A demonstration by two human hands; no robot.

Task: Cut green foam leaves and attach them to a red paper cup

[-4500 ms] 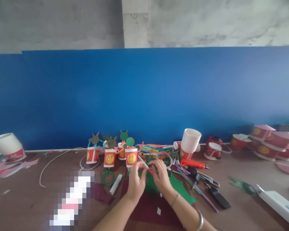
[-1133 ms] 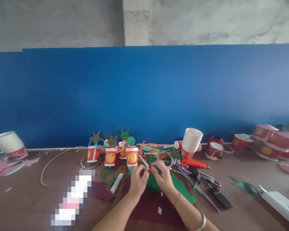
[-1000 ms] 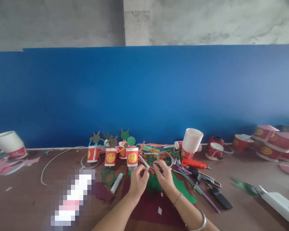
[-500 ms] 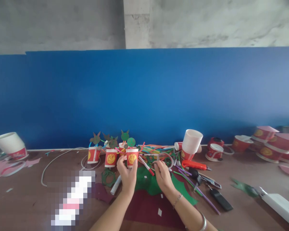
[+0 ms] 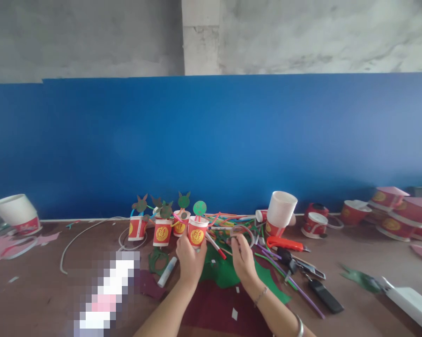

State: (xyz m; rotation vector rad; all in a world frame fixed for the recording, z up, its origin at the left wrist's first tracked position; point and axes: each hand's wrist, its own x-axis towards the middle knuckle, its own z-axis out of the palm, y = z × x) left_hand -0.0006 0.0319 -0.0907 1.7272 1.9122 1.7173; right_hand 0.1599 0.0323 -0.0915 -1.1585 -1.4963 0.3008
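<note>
My left hand (image 5: 191,260) is wrapped round a red paper cup (image 5: 197,232) with a yellow emblem. A round green paper head (image 5: 199,208) stands up from the cup on a stick or straw. Slightly tilted, the cup is in front of several similar cups. Closed at the fingertips, my right hand (image 5: 244,260) is just in front of a ring of tape (image 5: 244,230). What it pinches, if anything, is too small to make out. Between the hands lie a red-capped white marker (image 5: 217,246) and green paper (image 5: 219,271).
Cups with animal heads (image 5: 162,231) stand left of the hands. A stack of white cups (image 5: 281,209), an orange cutter (image 5: 284,242), keys (image 5: 287,257) and coloured straws lie to the right. A glue stick (image 5: 167,272) rests near my left wrist. A blue partition (image 5: 211,145) bounds the back.
My left hand has carried the cup slightly right, away from the cup beside it, and tilted it. My right hand has shifted a little right, its fingertips drawn together.
</note>
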